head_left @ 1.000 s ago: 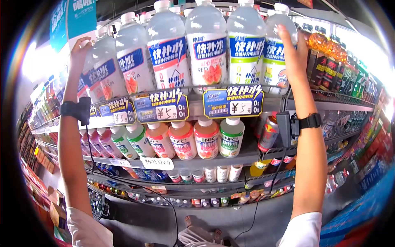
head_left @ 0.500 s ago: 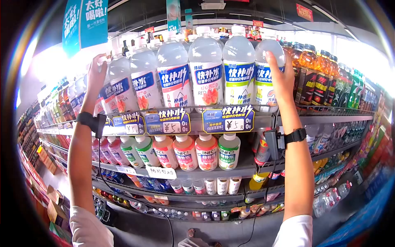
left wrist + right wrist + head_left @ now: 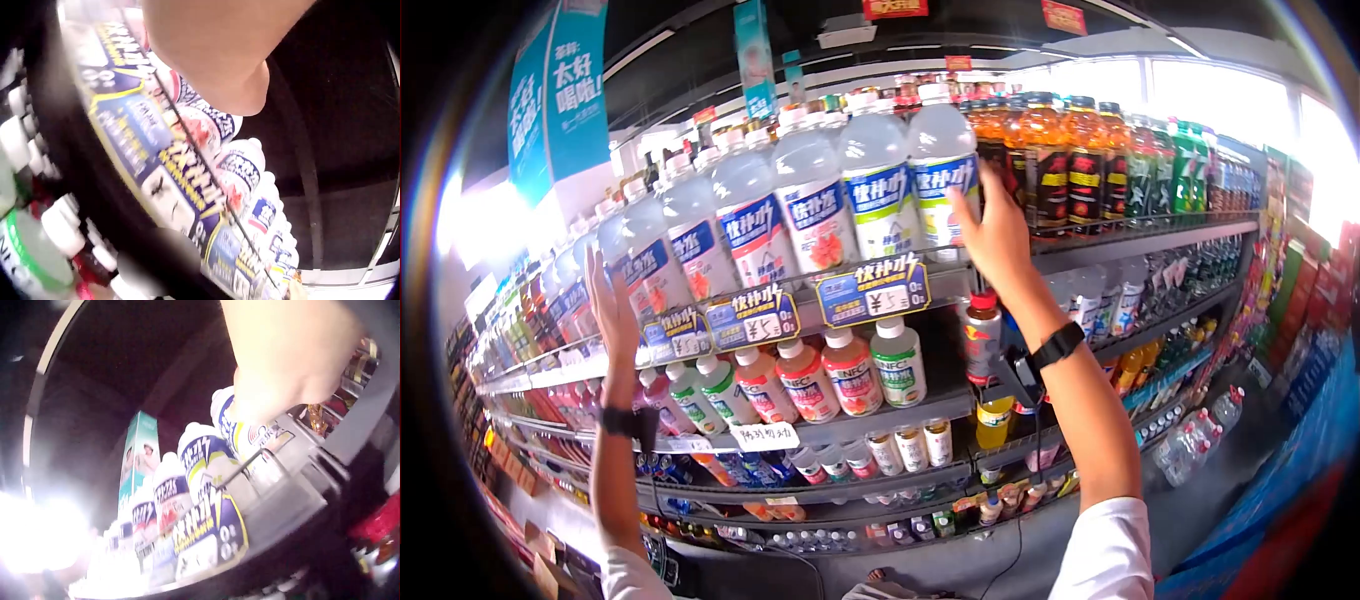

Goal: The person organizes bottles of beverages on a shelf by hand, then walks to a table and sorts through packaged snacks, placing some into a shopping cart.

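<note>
A row of large clear drink bottles with white caps and blue-and-white labels stands along the top shelf. My right hand (image 3: 997, 235) is at the right end of this row, its thumb over the front of the last bottle (image 3: 940, 165) and its fingers along that bottle's right side. In the right wrist view the hand hides part of this same bottle (image 3: 226, 419). Toward the left, my left hand (image 3: 612, 310) is raised with straight fingers in front of the row, close to a red-and-blue-labelled bottle (image 3: 645, 250). In the left wrist view its fingers are out of sight.
Price cards (image 3: 873, 292) hang along the shelf's front edge. Below stand small NFC bottles (image 3: 900, 365). Amber bottles with black labels (image 3: 1084, 160) fill the shelf on the right. A cable hangs from the wrist camera (image 3: 1015, 380). Clear bottles (image 3: 1190, 445) lie on the floor.
The view has turned to the right. My left hand has come down from near the bottle tops to lower on the row. My right hand has slid lower on the end bottle.
</note>
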`<state>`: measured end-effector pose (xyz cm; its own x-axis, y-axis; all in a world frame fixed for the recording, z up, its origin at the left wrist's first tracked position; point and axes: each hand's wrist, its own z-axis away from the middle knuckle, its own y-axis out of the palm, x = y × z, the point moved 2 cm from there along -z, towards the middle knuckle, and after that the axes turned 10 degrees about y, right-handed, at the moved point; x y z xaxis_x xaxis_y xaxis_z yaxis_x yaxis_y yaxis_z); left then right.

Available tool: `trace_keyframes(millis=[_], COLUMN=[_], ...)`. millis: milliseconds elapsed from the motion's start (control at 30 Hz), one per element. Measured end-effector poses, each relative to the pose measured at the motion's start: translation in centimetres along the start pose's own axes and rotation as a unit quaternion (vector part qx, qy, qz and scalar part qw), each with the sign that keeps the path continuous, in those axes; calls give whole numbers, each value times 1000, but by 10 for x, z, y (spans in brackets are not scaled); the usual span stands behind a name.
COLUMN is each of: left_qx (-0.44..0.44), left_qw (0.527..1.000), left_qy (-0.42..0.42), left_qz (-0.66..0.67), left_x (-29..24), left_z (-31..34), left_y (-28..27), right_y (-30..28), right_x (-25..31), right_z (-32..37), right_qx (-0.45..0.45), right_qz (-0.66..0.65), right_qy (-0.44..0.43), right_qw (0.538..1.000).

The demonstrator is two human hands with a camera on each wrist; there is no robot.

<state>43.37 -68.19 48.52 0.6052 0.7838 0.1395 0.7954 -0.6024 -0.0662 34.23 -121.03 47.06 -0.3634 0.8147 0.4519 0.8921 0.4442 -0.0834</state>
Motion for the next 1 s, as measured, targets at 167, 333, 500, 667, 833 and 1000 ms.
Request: trace_keyframes(millis=[167,333,500,667,833,1000], left_qx=[21,137,170,143,175,53], left_qw=[995,976,947,889,877,909], left_qy=[90,132,136,159,161,92], left_qz=[-30,108,237,406,418,402], left_x=[-84,-153,-268,-357,-413,-458], left_z=[86,142,90,20,-21,-70], left_y=[3,30,51,87,142,203], right_y=[-33,-78,-109,-119,-133,-174], right_x=[-34,-88,-107,-99,-90,-98], right_z=[31,30,37,31,25,-4], right_qx=[-66,-75,39,86,114,81], right_qz=[154,257,318,294,329,309], right_qy=[-82,-93,-108,-72,-120,-132], right_qw=[983,959,941,949,930,938])
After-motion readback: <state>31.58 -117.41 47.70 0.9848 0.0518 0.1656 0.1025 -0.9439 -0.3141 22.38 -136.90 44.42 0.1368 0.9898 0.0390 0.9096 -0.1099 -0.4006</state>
